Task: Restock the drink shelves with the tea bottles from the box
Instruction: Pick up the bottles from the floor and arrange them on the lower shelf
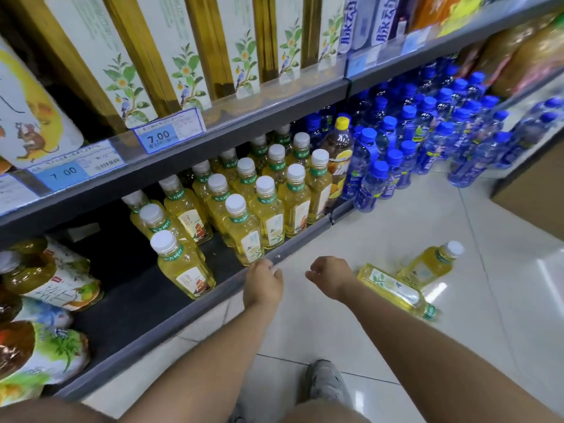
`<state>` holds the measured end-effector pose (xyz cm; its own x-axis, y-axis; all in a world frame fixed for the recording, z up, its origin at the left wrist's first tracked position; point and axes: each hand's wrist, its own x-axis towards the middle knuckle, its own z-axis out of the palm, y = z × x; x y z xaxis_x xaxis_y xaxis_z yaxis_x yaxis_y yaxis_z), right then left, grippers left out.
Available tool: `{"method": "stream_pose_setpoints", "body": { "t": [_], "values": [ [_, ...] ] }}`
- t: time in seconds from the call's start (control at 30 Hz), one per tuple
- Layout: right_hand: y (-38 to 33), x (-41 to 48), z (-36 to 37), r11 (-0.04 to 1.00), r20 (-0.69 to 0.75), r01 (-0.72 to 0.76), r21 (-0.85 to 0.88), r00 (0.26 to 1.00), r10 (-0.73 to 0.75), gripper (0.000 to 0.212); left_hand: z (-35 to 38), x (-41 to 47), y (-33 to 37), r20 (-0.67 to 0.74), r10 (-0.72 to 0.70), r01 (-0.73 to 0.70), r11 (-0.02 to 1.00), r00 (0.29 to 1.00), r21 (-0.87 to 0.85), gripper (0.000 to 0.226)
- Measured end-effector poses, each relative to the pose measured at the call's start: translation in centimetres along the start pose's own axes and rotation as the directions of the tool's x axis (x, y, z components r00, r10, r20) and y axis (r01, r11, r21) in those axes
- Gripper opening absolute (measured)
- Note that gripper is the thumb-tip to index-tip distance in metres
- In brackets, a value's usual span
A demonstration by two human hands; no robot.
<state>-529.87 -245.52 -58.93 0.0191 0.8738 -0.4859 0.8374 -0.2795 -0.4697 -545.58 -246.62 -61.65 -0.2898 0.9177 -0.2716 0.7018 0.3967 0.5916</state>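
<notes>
Several yellow tea bottles (244,227) with white caps stand in rows on the dark bottom shelf (146,303). One more (180,264) stands apart at the front left. Two tea bottles lie on the floor tiles: one (393,288) right beside my right wrist, the other (427,264) just beyond it. My left hand (262,282) rests at the shelf's front lip, fingers curled, holding nothing. My right hand (329,276) hovers over the floor with loosely curled fingers, empty. No box is visible.
Blue-capped water bottles (396,154) crowd the shelf to the right. Larger tea bottles (45,279) lie at the left. Above is a shelf with tall cartons and price tags (168,132). A brown cabinet (537,190) stands at the right. My shoe (326,383) is below.
</notes>
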Motion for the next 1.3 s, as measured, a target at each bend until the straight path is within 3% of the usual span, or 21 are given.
{"method": "stream_pose_setpoints", "body": {
  "t": [0.13, 0.27, 0.4, 0.53, 0.67, 0.73, 0.8, 0.87, 0.97, 1.07, 1.17, 1.3],
  "values": [
    [6.3, -4.2, -2.3, 0.996, -0.015, -0.082, -0.039, 0.997, 0.082, 0.020, 3.0, -3.1, 2.8, 0.195, 0.161, -0.170, 0.985, 0.968, 0.032, 0.014],
    [14.6, -6.4, -2.6, 0.975, -0.025, -0.222, -0.010, 0.975, 0.222, 0.033, 8.6, -5.7, 5.4, 0.413, 0.344, -0.415, 0.905, 0.843, 0.094, 0.020],
    [22.5, -5.8, -1.6, 0.932, -0.016, -0.360, 0.050, 0.932, 0.361, 0.038, 16.4, -5.7, 8.1, 0.560, 0.418, -0.578, 0.805, 0.715, 0.137, 0.038],
    [27.8, -3.4, -0.5, 0.904, -0.047, -0.418, 0.087, 0.905, 0.423, 0.039, 23.8, -3.2, 11.1, 0.615, 0.542, -0.786, 0.577, 0.573, 0.224, 0.053],
    [30.2, 0.0, 1.3, 0.848, 0.050, -0.484, 0.218, 0.873, 0.485, 0.026, 29.1, 0.3, 12.3, 0.716, 0.487, -0.864, 0.330, 0.500, 0.379, 0.071],
    [30.5, 1.4, 2.1, 0.740, 0.152, -0.542, 0.399, 0.834, 0.530, 0.011, 30.4, 1.5, 12.4, 0.740, 0.482, -0.882, 0.216, 0.469, 0.418, 0.071],
    [30.1, 2.2, 2.8, 0.456, 0.290, -0.571, 0.682, 0.784, 0.549, 0.013, 30.9, 1.9, 12.4, 0.754, 0.485, -0.894, 0.174, 0.442, 0.413, 0.068],
    [29.4, 2.6, 2.8, 0.111, 0.383, -0.510, 0.853, 0.756, 0.531, 0.010, 30.5, 1.8, 11.9, 0.757, 0.471, -0.891, 0.228, 0.453, 0.392, 0.069],
    [27.6, 2.6, 2.7, -0.149, 0.440, -0.423, 0.894, 0.762, 0.475, 0.023, 28.7, 0.6, 9.3, 0.696, 0.467, -0.833, 0.395, 0.546, 0.389, 0.070],
    [24.9, 2.0, 2.8, -0.190, 0.442, -0.400, 0.897, 0.786, 0.432, 0.048, 24.9, -1.4, 6.0, 0.603, 0.492, -0.770, 0.506, 0.628, 0.389, 0.071],
    [20.3, 1.0, 2.2, -0.198, 0.465, -0.422, 0.885, 0.826, 0.319, 0.056, 19.7, -3.1, 3.7, 0.488, 0.549, -0.734, 0.523, 0.678, 0.433, 0.068],
    [12.4, -0.5, 0.5, -0.096, 0.468, -0.460, 0.883, 0.847, 0.252, 0.058, 11.5, -4.8, 1.5, 0.287, 0.564, -0.627, 0.619, 0.774, 0.474, 0.077]
  ]
}}
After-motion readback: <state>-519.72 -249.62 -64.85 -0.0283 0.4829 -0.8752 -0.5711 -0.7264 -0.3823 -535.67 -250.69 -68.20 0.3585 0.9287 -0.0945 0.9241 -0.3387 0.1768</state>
